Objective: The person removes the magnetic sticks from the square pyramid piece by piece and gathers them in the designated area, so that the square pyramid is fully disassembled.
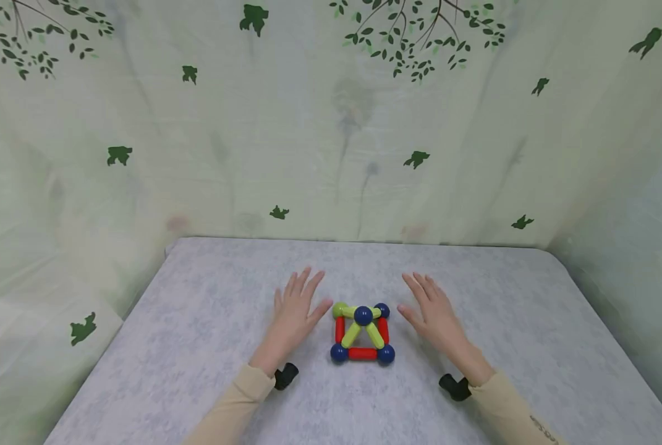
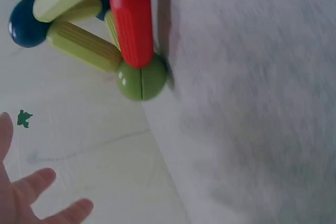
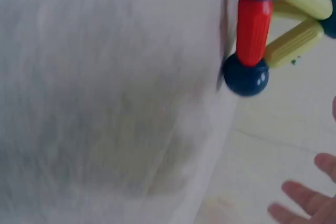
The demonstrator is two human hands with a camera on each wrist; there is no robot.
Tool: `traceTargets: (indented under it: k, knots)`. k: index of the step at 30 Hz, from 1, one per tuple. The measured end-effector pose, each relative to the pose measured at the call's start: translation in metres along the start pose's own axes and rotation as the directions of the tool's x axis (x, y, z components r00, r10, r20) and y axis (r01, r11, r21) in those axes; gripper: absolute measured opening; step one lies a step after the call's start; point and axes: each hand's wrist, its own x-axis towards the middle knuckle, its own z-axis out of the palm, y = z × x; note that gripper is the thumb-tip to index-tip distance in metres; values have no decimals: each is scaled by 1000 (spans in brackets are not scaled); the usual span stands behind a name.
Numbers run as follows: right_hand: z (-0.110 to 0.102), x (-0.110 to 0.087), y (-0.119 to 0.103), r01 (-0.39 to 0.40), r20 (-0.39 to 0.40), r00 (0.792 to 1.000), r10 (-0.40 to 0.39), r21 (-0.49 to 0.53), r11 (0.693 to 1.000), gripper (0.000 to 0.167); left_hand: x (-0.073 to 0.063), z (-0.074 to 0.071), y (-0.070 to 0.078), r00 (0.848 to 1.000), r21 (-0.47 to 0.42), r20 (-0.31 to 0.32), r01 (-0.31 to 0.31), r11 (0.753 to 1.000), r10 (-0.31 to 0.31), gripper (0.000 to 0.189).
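A small pyramid built of balls and rods, like a magnetic construction toy, stands on the table between the two hands. Red rods (image 1: 363,353) form its base, and yellow-green rods (image 1: 351,335) slope up to a dark blue top ball (image 1: 363,316). Its corners are blue balls (image 3: 245,74), except for one green ball (image 2: 142,77) at the far left. My left hand (image 1: 295,312), fingers spread, is beside the pyramid's left side, thumb tip near the green ball. On the other side my right hand (image 1: 435,315) is held apart from it with fingers extended. Neither hand grips anything.
The grey mottled table (image 1: 214,278) reaches back to a pale curtain (image 1: 319,154) printed with leaves and branches. A black wrist device (image 1: 287,376) sits at the left wrist, and another black device (image 1: 455,387) at the right.
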Motion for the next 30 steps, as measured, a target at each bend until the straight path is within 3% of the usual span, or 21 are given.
traceTargets:
  k: [2, 3, 6, 9, 12, 15, 20, 27, 30]
  knots:
    - [2, -2, -5, 41, 2, 999, -41, 147, 988, 64, 1, 4, 4, 998, -190, 15, -50, 981, 54, 57]
    - [3, -2, -7, 57, 3, 998, -60, 230, 972, 61, 2, 7, 6, 996, -294, 22, -71, 953, 81, 53]
    - [9, -5, -16, 67, 25, 996, -88, 446, 893, 51, 4, 15, 12, 991, -542, 55, -71, 838, 120, 45]
    - [16, -9, -25, 22, 67, 995, -78, 602, 798, 41, 5, 24, 18, 988, -671, 90, -30, 741, 122, 41]
    - [23, -14, -32, -35, 111, 992, -53, 665, 746, 33, 4, 32, 23, 987, -720, 115, 4, 694, 113, 40]
    - [28, -17, -37, -65, 131, 991, -35, 687, 723, 29, 0, 29, 35, 986, -723, 129, 19, 691, 107, 41]
    - [25, -19, -49, -126, 153, 988, 24, 703, 700, 25, -8, 18, 54, 988, -685, 103, -11, 728, 112, 38]
    - [37, -17, -42, -160, 157, 985, 70, 684, 711, 24, -7, 23, 54, 988, -653, 31, -95, 751, 151, 35]
    - [37, -19, -45, -162, 151, 986, 78, 697, 699, 23, -1, 31, 43, 986, -641, 14, -117, 759, 164, 35]
